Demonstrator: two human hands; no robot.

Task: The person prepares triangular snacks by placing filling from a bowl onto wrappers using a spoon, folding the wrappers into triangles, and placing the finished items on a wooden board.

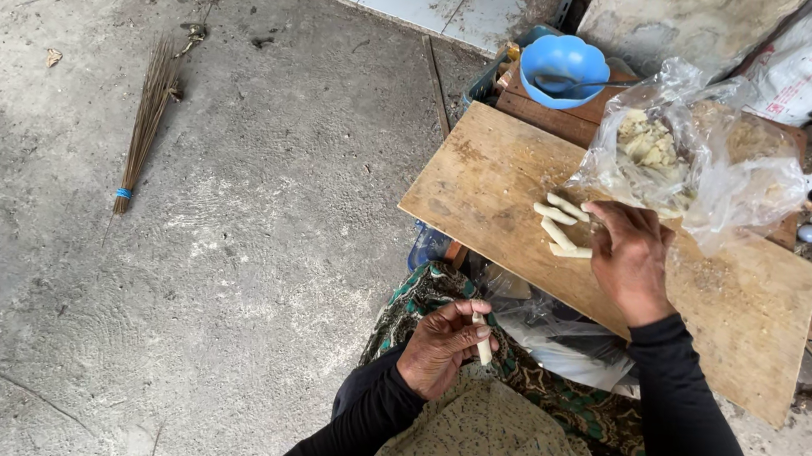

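From up here I see the concrete floor (224,239) filling most of the view, with a stick broom (148,120) lying well off to the left, far from either hand. To the right sits the wooden board (720,301) that serves as my counter, tilted across the frame with its long edge running from upper left to lower right. On its far side rests a crumpled clear plastic bag (725,161) holding pale, lumpy dough, and beyond that a blue bowl (563,69) with a spoon handle in it. Nearer to me, my right hand (629,257) lies on the counter just below the bag, fingers curled and knuckles up; its fingertips touch the small cluster of pale dough sticks (559,224), which lie just to the left of that hand. The sticks run roughly parallel, their long axes slanting from upper left to lower right, much like the board's edge. I cannot tell whether the right hand is pinching one of them or only pressing on them. My left hand (444,348) is well apart from the counter, down over my lap and the patterned cloth (419,300), and it pinches a single dough stick (483,339) between thumb and fingertips, that stick standing nearly upright. So the right hand is plainly the nearer one to the cluster on the counter.
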